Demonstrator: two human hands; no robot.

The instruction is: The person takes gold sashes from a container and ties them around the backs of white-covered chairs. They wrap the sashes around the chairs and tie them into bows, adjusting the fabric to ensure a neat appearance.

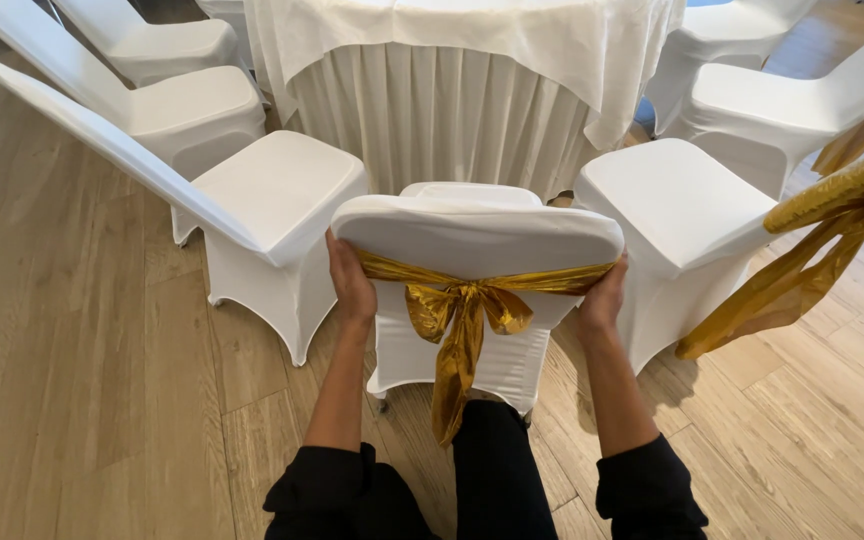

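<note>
Nothing for you to spot here, honestly: no packages, no labels, no signs and no screens anywhere in your view.

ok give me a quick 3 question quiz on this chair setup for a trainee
1. True or false: both hands grip the sides of the chair back.
2. What colour is the sash tied round it?
3. The bow's tails hang: A) over the seat, B) down the back, toward the person, C) on the floor.

Key:
1. True: left hand and right hand hold opposite edges, at the sash.
2. Gold.
3. B.
</note>
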